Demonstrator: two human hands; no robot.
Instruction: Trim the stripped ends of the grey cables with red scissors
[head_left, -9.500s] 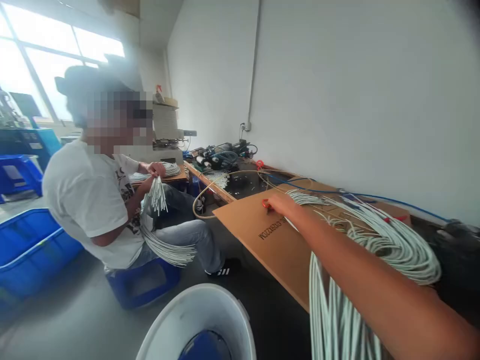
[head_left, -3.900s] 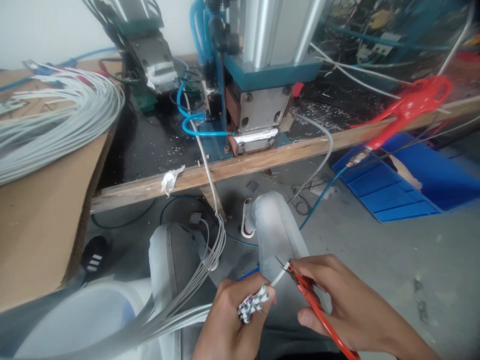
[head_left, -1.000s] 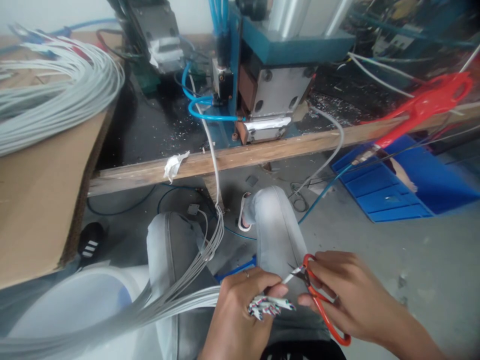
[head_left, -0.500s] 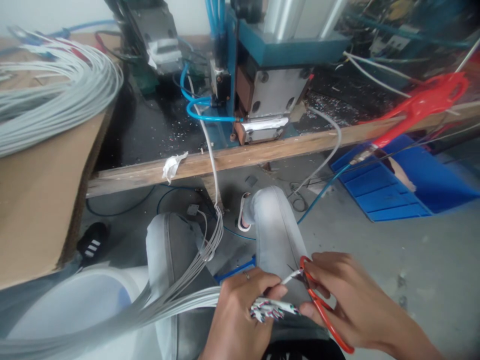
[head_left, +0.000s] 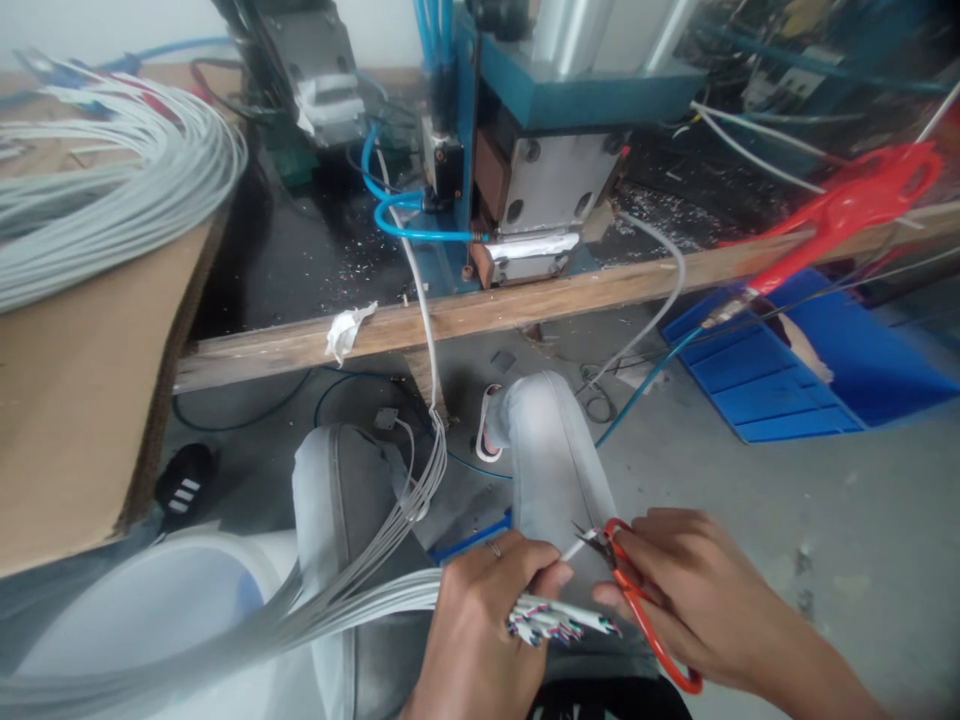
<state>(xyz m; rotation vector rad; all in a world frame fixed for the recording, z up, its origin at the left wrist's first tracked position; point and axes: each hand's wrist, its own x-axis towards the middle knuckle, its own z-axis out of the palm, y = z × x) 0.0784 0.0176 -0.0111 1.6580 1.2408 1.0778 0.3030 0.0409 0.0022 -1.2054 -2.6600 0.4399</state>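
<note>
Spanning the upper view, a worn wooden-edged desk point(head_left: 525, 310) carries a blue steel press point(head_left: 540, 130) and a flat cardboard sheet point(head_left: 82, 390) under looped grey cables point(head_left: 112, 190). Red-handled pliers point(head_left: 840, 215) lie at its right edge. Low over the lap, the left hand point(head_left: 480, 630) is fisted around a bundle of thin grey wires point(head_left: 360, 600) with stripped, coloured ends. The right hand point(head_left: 690, 600) grips small orange scissors point(head_left: 637, 610), their blades at one white wire tip point(head_left: 574, 549) pinched up by the left thumb.
</note>
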